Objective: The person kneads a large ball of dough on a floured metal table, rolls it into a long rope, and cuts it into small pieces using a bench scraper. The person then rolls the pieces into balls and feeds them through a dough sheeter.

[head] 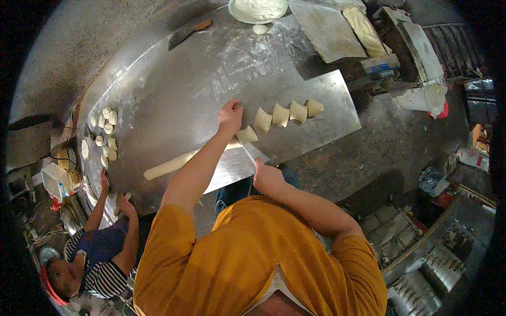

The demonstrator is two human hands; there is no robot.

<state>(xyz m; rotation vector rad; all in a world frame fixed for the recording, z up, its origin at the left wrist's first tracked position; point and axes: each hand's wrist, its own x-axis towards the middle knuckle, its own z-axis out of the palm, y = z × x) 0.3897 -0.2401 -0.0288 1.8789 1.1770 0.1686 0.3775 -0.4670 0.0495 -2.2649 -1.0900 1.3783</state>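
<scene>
A long rope of dough lies on the metal work table, passing under my left forearm. My right hand grips a knife, whose blade meets the rope beside a cut piece of dough. Just above that spot is my left hand, its fingers curled; whether anything is inside them cannot be told. Several cut dough pieces stand in a slanting row to the right of my left hand.
At the far edge are a cleaver with a wooden handle and a bowl of flour. Small dough pieces lie at the left, near a co-worker's hands. A cloth-covered board is at the back right.
</scene>
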